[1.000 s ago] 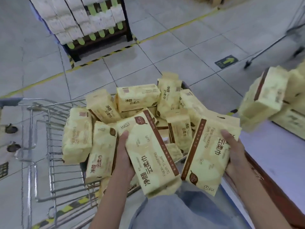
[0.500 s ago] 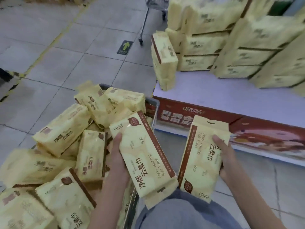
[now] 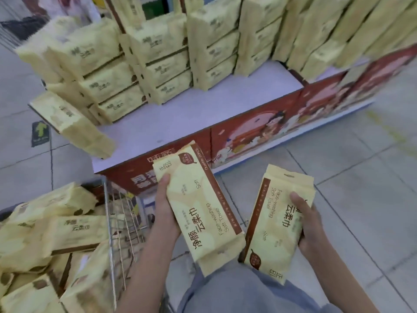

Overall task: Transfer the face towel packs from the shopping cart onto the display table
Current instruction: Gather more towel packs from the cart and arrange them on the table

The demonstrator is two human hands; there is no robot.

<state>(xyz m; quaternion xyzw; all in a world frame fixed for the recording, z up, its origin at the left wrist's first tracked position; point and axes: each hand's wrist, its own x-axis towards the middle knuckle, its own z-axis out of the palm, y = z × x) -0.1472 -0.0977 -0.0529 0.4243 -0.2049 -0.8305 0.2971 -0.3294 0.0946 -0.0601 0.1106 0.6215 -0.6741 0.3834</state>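
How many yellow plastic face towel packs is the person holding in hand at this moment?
2. The left hand grips one yellow plastic towel pack; the right hand grips the other pack. Any extra pack behind either would be hidden.

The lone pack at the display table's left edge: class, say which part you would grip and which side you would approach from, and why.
Grip the lone pack around its middle, thumb on one broad face, fingers on the other. Come from the open front-left side: the stacked packs crowd behind it. It seems to stand on end, so an end pinch might topple it.
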